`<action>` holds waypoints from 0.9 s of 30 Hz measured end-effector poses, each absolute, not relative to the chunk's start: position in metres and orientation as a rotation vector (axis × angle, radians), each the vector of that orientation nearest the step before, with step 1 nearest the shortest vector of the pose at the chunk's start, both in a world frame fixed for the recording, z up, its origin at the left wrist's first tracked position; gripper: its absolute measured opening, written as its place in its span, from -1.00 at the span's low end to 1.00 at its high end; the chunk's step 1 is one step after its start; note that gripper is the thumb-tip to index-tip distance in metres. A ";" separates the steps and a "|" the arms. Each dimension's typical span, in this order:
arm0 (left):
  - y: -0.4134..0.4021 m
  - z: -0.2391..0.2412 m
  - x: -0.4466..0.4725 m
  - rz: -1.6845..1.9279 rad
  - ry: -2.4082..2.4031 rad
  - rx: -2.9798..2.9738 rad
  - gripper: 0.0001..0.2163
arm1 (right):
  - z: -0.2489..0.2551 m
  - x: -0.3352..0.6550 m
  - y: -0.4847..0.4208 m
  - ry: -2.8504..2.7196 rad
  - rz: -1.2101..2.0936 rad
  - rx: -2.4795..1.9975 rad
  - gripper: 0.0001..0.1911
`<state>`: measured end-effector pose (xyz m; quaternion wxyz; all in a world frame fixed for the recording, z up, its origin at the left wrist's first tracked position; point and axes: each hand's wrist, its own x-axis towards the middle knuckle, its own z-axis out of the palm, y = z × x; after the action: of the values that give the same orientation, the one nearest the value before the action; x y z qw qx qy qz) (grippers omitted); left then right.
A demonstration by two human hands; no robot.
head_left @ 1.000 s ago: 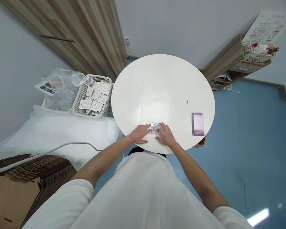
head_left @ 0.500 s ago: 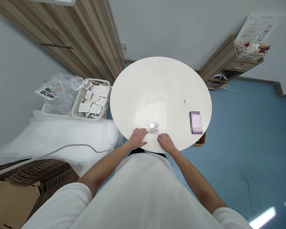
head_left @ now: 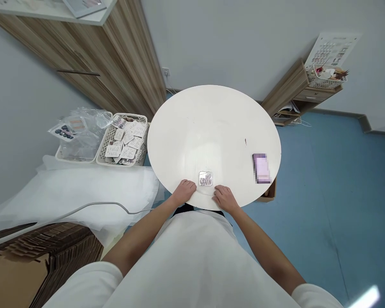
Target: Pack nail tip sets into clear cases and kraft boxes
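A small clear square case (head_left: 205,178) with patterned pieces inside lies near the front edge of the white oval table. My left hand (head_left: 184,191) rests just left of it, the fingers drawn together and curled down at the tabletop. My right hand (head_left: 225,198) is to the right of the case and a bit closer to me, also with curled fingers. Between the two hands runs a faint curved edge of clear plastic film (head_left: 205,193), just in front of the case. Both hands seem to pinch its ends, though the fingertips are partly hidden.
On the white table (head_left: 208,115) a purple box (head_left: 262,169), partly blurred, lies at the right. At the left stand a basket of cards (head_left: 122,141) and a basket of plastic bags (head_left: 80,137). Stacked cardboard (head_left: 67,252) is at lower left.
My left hand's spread thumb and fingers have come together. The clear edge between my hands now shows. The view has tilted slightly; the case remains between my hands.
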<state>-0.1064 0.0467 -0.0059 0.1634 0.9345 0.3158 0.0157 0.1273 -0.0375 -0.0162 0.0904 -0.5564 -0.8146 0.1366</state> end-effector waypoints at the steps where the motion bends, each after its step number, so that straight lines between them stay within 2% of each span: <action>1: 0.045 -0.005 -0.108 0.047 0.890 2.641 -0.81 | -0.015 0.128 -0.041 -2.422 0.408 -1.644 -0.74; 3: 0.042 -0.002 -0.110 0.049 0.854 2.600 -0.81 | -0.012 0.129 -0.047 -2.411 0.387 -1.646 -0.63; 4: 0.041 0.000 -0.111 0.050 0.834 2.581 -0.80 | -0.012 0.130 -0.049 -2.404 0.373 -1.651 -0.64; 7: 0.037 0.006 -0.113 0.052 0.831 2.496 -0.78 | -0.011 0.131 -0.050 -2.375 0.375 -1.642 -0.82; 17: 0.049 0.013 -0.106 0.176 1.206 2.077 -0.75 | 0.009 0.127 -0.010 -2.112 0.727 -1.999 -0.72; 27: 0.066 0.003 -0.089 0.078 1.569 1.989 -0.74 | 0.003 0.110 0.013 -2.043 0.615 -2.307 -0.74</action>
<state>-0.0892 0.0658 0.0028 0.2989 0.7489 0.5907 0.0294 0.1101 0.0131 0.0035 -0.0005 -0.7341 -0.6502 0.1956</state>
